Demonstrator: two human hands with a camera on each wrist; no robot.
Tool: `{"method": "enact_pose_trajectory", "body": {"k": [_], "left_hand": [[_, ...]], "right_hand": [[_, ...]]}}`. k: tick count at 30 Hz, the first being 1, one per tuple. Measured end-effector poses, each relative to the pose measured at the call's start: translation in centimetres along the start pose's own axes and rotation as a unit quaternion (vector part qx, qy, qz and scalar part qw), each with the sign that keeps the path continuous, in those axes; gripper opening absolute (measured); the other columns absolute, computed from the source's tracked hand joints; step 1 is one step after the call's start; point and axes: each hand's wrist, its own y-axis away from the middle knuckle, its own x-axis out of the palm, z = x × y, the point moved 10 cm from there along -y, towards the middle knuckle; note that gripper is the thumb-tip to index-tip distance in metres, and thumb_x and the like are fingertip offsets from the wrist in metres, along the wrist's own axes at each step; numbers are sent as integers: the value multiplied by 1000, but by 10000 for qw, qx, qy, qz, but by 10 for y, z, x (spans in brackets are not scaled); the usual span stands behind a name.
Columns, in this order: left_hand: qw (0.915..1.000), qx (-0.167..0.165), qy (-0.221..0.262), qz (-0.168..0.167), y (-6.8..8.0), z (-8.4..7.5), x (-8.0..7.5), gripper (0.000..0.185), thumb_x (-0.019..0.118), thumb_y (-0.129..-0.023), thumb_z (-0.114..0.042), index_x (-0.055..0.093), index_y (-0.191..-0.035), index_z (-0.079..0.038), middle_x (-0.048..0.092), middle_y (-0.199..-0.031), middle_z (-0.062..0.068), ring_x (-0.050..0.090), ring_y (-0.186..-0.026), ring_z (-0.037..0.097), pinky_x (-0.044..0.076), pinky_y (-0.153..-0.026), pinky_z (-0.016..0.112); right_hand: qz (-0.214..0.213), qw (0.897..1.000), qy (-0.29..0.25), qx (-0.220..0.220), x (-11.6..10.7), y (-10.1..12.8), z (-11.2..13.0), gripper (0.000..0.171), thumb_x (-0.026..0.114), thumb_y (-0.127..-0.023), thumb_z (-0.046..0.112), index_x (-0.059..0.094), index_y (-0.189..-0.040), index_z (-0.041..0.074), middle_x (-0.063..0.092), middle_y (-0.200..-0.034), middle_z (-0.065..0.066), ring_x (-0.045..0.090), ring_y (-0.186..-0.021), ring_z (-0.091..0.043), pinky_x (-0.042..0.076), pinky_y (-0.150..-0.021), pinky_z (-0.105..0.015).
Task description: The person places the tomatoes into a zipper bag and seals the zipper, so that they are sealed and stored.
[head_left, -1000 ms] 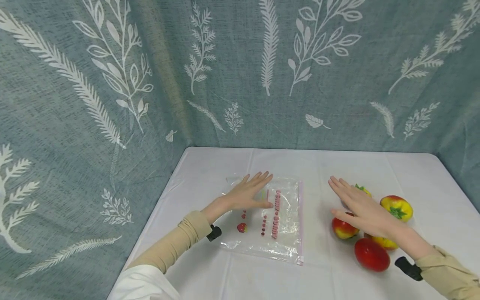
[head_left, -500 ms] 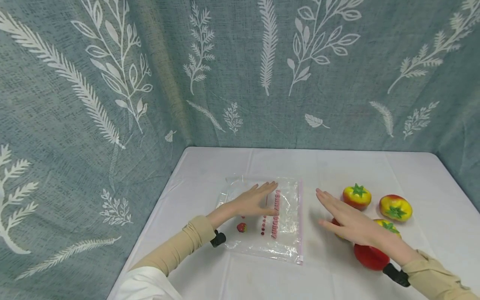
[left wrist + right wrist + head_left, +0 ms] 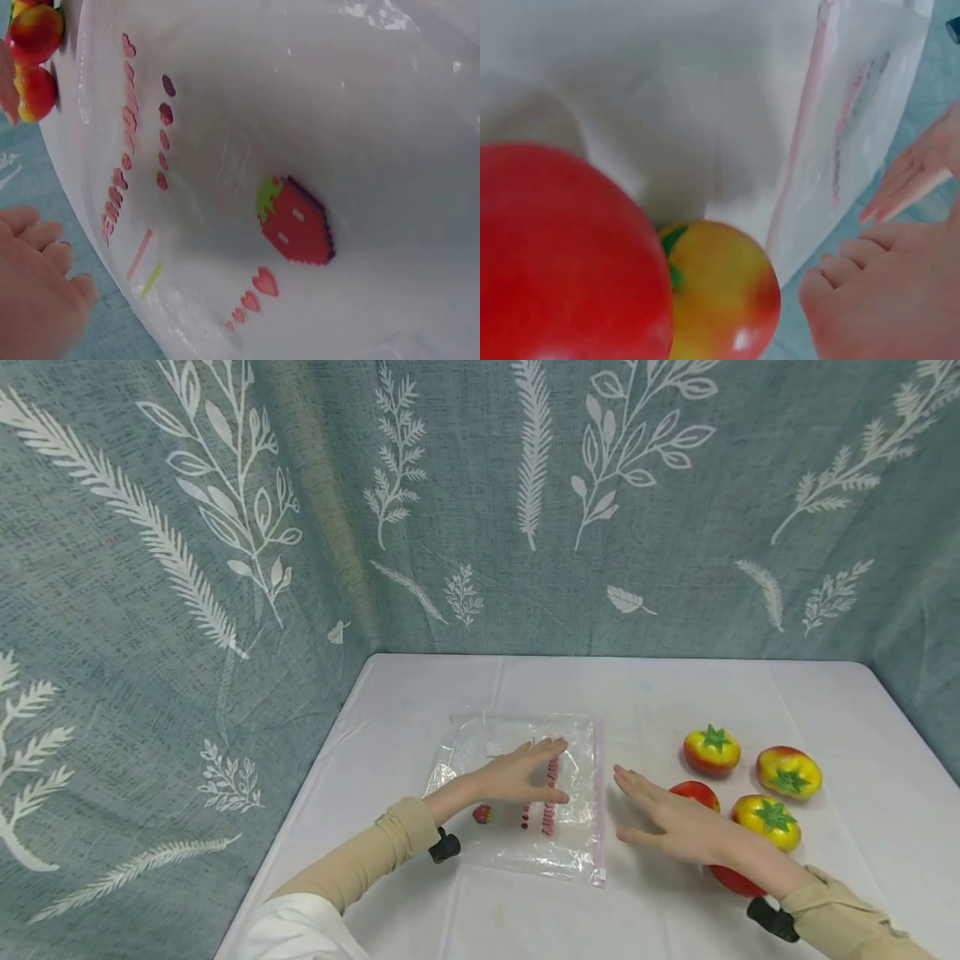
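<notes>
Plainly, both hands lay flat with straight fingers and neither grip had hold of anything. The left hand (image 3: 517, 770) rested palm-down on a clear zip bag (image 3: 525, 827) spread flat on the white counter (image 3: 660, 693); the right hand (image 3: 675, 825) hovered just beside the bag's pink zip edge (image 3: 598, 802), fingertips pointing toward that edge, apart from the left hand.

Behind the right hand's knuckles sat a cluster of toy tomatoes: a yellow-red one (image 3: 711, 752) farthest from the wrist, another (image 3: 788, 772) to its outer side, a third (image 3: 766, 822) near the wrist, and a red tomato (image 3: 696, 793) partly covered by the back of the hand. More red (image 3: 731, 881) showed under the forearm; whether that was a separate fruit could not be told. Nothing stood between the two hands but the bag's edge.

The left wrist view alone showed the bag's print closely: a pixel strawberry (image 3: 296, 221), small hearts and pink lettering, with the fingers (image 3: 45, 240) at the lower corner. The right wrist view showed a large red tomato (image 3: 562, 255) touching a yellow-red one (image 3: 720, 289), both blurred and cut off by the frame, and the zip strip (image 3: 810, 112) beyond them.

A leaf-patterned grey-green curtain (image 3: 300, 510) hung behind the counter.
</notes>
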Motion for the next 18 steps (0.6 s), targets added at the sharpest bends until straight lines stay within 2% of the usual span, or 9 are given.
{"method": "enact_pose_trajectory", "body": {"k": [7,10,11,13,18], "left_hand": [[9996,184,116,185,-7,-7,12,81,61,-89,-47,23,-151,-10,23,-158,3,14,-147,20,11,-120,41],[9992,279,176,238,-10,-10,19,81,62,-89,-47,24,-151,-11,24,-158,3,16,-146,21,18,-119,42],[9990,295,192,258,-10,-10,21,81,62,-89,-47,24,-151,-12,23,-158,4,18,-146,22,21,-118,42],[9988,310,233,300,-10,-11,25,81,63,-88,-47,24,-151,-13,23,-158,7,32,-141,22,30,-114,39],[9990,247,177,314,-12,-10,33,80,64,-87,-49,26,-151,-19,21,-158,11,39,-136,23,36,-108,36]], "right_hand": [[455,9989,-17,120,22,-5,-2,85,62,-86,52,26,-150,10,24,-157,-9,27,-142,-31,35,-108,-52],[581,9982,52,166,29,-6,-5,84,61,-86,51,26,-150,9,25,-157,-11,28,-142,-32,35,-107,-52],[611,9979,83,194,30,-6,-6,84,61,-86,52,26,-150,9,25,-157,-11,28,-142,-32,35,-107,-52],[666,9974,110,269,33,-7,-8,83,60,-87,53,27,-150,10,25,-157,-10,28,-142,-31,35,-107,-53],[666,9973,142,286,36,-8,-7,82,57,-87,55,30,-148,9,26,-156,-10,27,-142,-31,33,-108,-53]]}}
